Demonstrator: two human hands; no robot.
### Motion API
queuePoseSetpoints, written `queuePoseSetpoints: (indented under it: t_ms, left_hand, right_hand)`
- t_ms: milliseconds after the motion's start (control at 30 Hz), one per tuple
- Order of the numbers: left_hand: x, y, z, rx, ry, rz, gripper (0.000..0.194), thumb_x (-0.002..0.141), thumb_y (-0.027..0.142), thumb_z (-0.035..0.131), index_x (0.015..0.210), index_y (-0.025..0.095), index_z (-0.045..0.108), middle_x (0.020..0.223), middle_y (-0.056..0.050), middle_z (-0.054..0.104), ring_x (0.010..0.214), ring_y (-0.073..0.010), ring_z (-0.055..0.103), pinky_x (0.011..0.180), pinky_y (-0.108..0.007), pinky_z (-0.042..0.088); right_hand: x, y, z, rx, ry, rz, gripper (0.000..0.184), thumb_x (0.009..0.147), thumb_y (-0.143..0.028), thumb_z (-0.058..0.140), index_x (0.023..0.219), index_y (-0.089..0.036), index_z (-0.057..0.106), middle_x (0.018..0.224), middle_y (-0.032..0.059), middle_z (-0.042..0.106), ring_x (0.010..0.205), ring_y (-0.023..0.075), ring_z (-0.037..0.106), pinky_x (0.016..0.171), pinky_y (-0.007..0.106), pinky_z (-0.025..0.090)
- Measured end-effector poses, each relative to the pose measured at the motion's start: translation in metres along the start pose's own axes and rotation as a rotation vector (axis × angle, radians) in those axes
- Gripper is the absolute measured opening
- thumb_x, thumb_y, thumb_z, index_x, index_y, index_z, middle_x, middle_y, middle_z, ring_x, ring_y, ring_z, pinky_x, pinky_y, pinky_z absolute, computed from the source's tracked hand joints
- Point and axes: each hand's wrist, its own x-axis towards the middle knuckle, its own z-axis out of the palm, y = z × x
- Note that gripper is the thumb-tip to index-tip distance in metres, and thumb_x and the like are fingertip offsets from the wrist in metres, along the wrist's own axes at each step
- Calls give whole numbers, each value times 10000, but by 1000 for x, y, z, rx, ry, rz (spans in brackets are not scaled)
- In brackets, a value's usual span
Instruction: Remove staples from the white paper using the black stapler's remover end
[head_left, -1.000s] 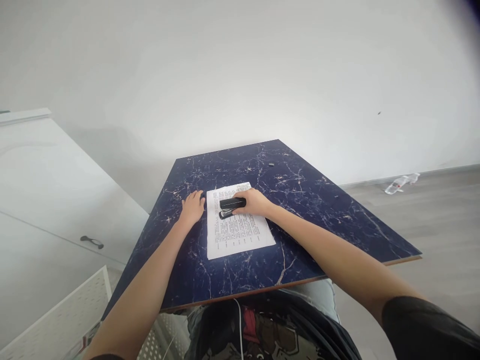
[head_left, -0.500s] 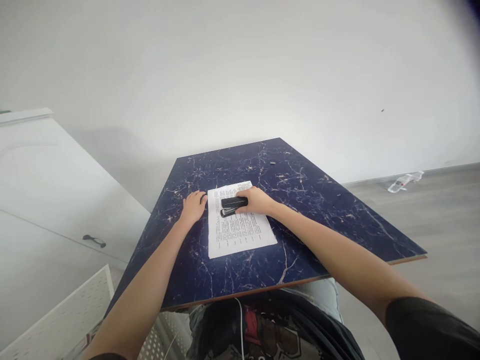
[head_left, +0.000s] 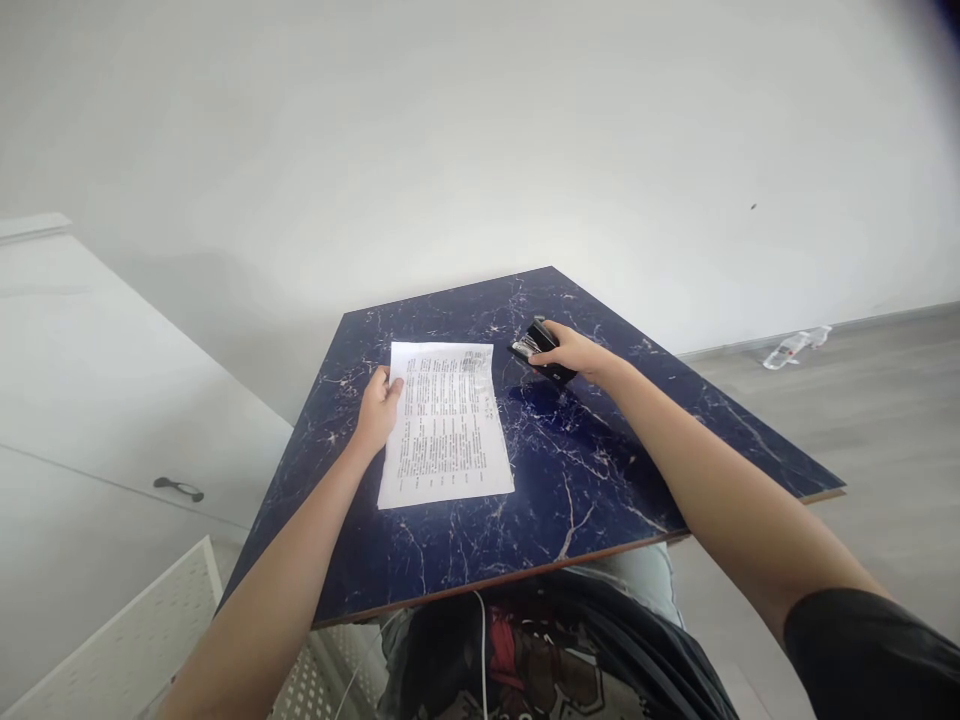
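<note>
Stapler [head_left: 553,371]: mouth left and away, long axis slanted
Right hand [head_left: 571,352]: wrapped around stapler
Paper [head_left: 444,430]: long axis near-to-far
Left hand [head_left: 376,412]: pinching paper's left edge

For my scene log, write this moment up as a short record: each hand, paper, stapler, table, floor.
Left hand: grips the paper at its left edge
Right hand: holds the stapler
Paper: printed side up; number of sheets unclear
Stapler: black, right of the paper
Table: dark blue, pale marbling
Floor: clear plastic item at right, near the wall
</note>
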Motion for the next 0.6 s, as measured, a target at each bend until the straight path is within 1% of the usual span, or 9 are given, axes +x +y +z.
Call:
queuePoseSetpoints:
  t_ms: [67,133,200,267,367,467,600]
  left_hand:
    - [-2,4,0,-109,3,10,307,961,454,604,1134,204,565,1016,-86,762,877,-249,754,759,-359,595]
    - [-4,9,0,-205,27,12,332,946,467,643,1139,209,565,1007,-83,769,890,-251,762,758,-359,607]
    - [-5,14,1,-266,45,7,347,933,480,671,1127,211,568,991,-83,776,904,-257,769,765,-366,617]
    - [-6,17,2,-302,47,7,358,922,493,691,1109,212,572,980,-84,779,915,-260,773,774,-368,624]
    - [-8,19,3,-326,36,17,366,917,498,703,1106,211,578,983,-86,780,928,-260,776,780,-366,628]
    - [-10,19,5,-318,20,1,353,920,485,702,1103,206,587,967,-85,781,911,-260,778,755,-360,631]
    - [-10,17,7,-299,2,-35,314,920,447,704,1092,205,601,919,-73,779,860,-256,778,700,-343,630]
  right_hand:
    - [-4,-3,-7,-169,-127,14,398,774,-331,829,1132,-222,693,1065,103,776,878,261,743,734,377,604]
    - [-7,-8,-8,-318,-268,49,340,806,-459,803,1042,-221,748,1017,116,779,855,266,741,720,382,597]
    - [-10,-11,-7,-423,-364,68,358,800,-544,789,944,-217,767,950,122,776,808,265,733,684,381,579]
    - [-12,-14,-4,-456,-429,39,359,770,-546,808,898,-214,759,914,111,766,782,256,718,662,370,552]
    - [-15,-18,-1,-438,-524,-35,348,739,-514,828,889,-211,746,874,83,744,747,231,684,646,352,509]
    - [-19,-23,2,-450,-562,-61,314,746,-493,819,831,-209,717,826,59,715,692,201,637,619,344,466]
    - [-21,-30,10,-555,-498,-64,276,782,-444,784,730,-208,652,751,39,679,641,184,601,603,350,429]
